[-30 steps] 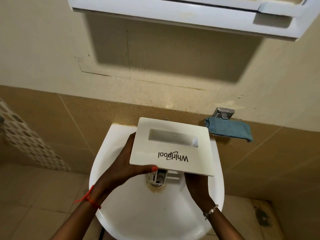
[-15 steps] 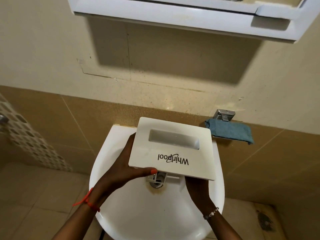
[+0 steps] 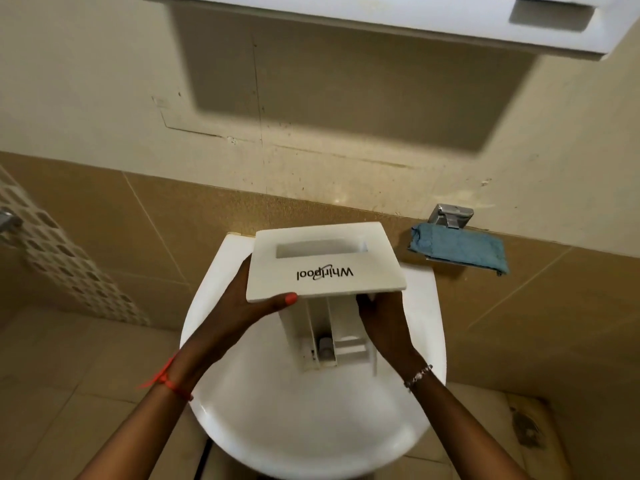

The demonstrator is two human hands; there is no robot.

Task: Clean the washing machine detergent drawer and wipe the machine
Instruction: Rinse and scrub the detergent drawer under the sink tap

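Observation:
A white detergent drawer point(image 3: 323, 263) with an upside-down Whirlpool logo on its front panel hangs over a white wash basin point(image 3: 263, 420). The front panel faces up and the drawer's compartments point down into the basin. My left hand point(image 3: 252, 306) grips the panel's left edge, thumb on top. Under the panel's right side, my right hand point(image 3: 384, 323) holds the drawer's body. The washing machine is not in view.
A folded blue cloth point(image 3: 460, 249) lies on a small metal wall shelf to the right of the basin. A white cabinet point(image 3: 381, 26) hangs on the wall overhead. Brown tiles cover the lower wall, and a patterned tile strip point(image 3: 65, 261) runs at the left.
The drawer has tilted and lifted so its compartments now show below the front panel. Both hands have stayed on it, and the view has shifted slightly.

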